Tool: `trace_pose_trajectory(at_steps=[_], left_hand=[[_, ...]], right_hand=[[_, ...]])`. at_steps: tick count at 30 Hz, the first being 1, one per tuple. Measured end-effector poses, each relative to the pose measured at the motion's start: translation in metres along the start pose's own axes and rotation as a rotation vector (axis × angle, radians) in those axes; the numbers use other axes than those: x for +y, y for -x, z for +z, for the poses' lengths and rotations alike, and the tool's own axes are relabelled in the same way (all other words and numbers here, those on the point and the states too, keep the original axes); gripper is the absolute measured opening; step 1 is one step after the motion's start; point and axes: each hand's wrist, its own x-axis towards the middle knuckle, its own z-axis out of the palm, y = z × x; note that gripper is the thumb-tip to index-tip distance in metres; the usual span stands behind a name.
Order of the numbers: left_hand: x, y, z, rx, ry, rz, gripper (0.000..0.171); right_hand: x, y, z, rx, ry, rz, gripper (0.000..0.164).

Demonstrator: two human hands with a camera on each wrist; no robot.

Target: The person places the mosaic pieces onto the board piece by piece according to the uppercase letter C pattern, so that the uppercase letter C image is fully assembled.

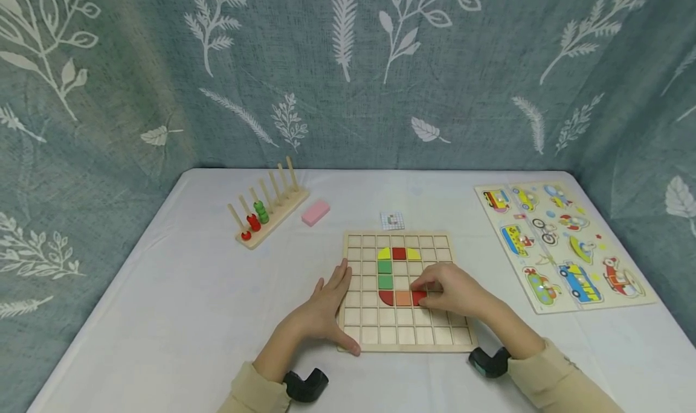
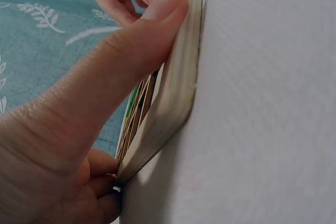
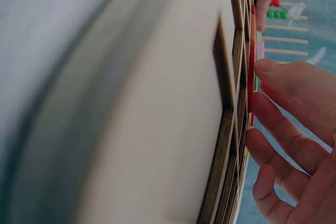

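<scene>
A wooden grid board (image 1: 370, 339) lies on the white table with colored tiles in its cells. My left hand (image 1: 322, 314) rests against its near left corner, fingers straight along the left side and thumb on the front edge (image 2: 181, 77). With thumb and fingertips, my right hand (image 1: 454, 289) pinches a red tile (image 1: 417, 297) at a cell, partly hidden by the fingers. Left of it sit an orange tile (image 1: 403, 298) and a rounded red tile (image 1: 386, 297). Green tiles (image 1: 385, 274) run up from there, with a red square (image 1: 399, 253) between two yellow tiles (image 1: 414, 254) above.
A small printed pattern card (image 1: 392, 220) lies behind the board. Farther left are a pink block (image 1: 315, 212) and a wooden peg stand (image 1: 277, 217) with red and green beads. A vehicle picture puzzle (image 1: 565, 244) lies at the right. Patterned cloth (image 1: 359, 117) hangs behind.
</scene>
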Motion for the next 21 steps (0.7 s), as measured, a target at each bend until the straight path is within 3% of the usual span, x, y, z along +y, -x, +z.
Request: trace_pose_trajectory(at_steps=[15, 21], left_hand=[[0.0, -0.003, -0.001, 0.003, -0.002, 0.006, 0.136], [0.001, -0.001, -0.002, -0.001, -0.021, 0.008, 0.135]], right_hand=[[0.006, 0.006, -0.005, 0.037, 0.01, -0.022, 0.02], [0.007, 0.011, -0.012, 0.12, 0.066, -0.006, 0.026]])
